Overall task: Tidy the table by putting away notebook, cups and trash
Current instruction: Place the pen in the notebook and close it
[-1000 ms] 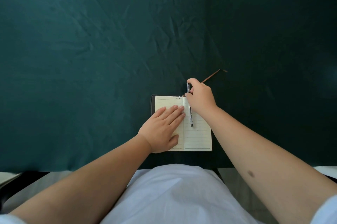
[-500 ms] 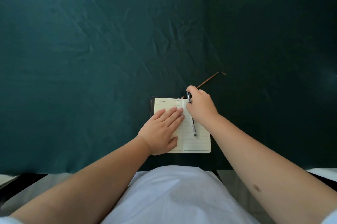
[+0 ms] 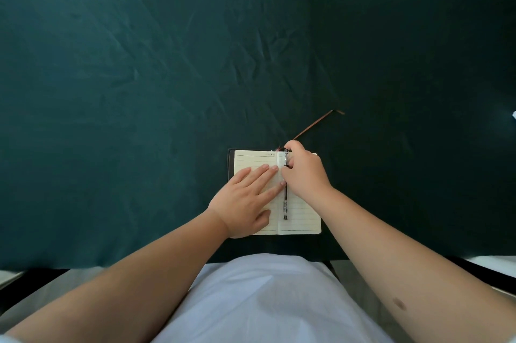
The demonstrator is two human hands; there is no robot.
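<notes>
An open lined notebook (image 3: 303,215) with a dark cover lies near the front edge of the table. My left hand (image 3: 245,201) rests flat on its left page, fingers spread. A black pen (image 3: 285,198) lies along the spine on the right page. My right hand (image 3: 304,172) covers the pen's upper half and pinches its top end. A brown ribbon bookmark (image 3: 315,124) runs from the top of the notebook out to the upper right. No cups or trash are in view.
A dark green wrinkled cloth (image 3: 139,91) covers the whole table. Its front edge lies just in front of my white shirt (image 3: 262,300). A small white object (image 3: 513,115) shows at the far right edge.
My right hand has drawn the pen back and turned it, so it now lies straight along the notebook's spine. My left hand stays flat on the left page.
</notes>
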